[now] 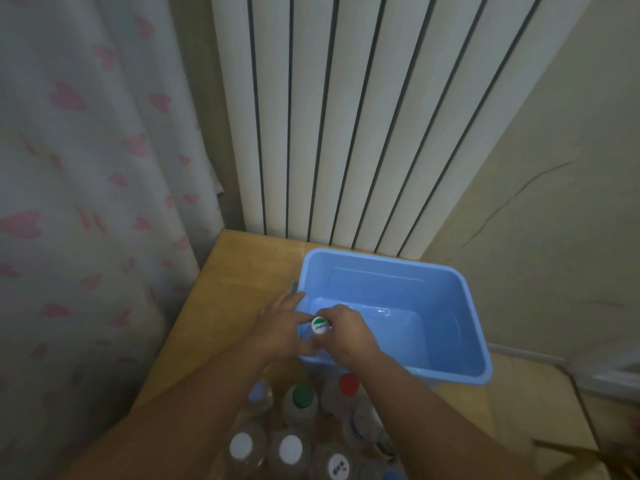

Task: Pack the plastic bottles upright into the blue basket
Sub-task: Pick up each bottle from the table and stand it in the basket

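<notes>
A blue basket (450, 341) sits on a wooden table (228, 306), with nothing visible on its floor. Both hands hold one clear plastic bottle upright at the basket's near left corner; its white and green cap (319, 324) faces the camera. My left hand (280, 327) wraps the bottle from the left, its fingers reaching over the basket's rim. My right hand (346, 336) grips it from the right, inside the basket. Several more clear bottles stand on the table in front of the basket, among them a green-capped one (302, 396), a red-capped one (348, 384) and a white-capped one (290, 448).
A white ribbed radiator (346, 133) stands right behind the table. A curtain with pink hearts (86, 202) hangs at the left. A cream wall (554, 202) lies to the right of the basket.
</notes>
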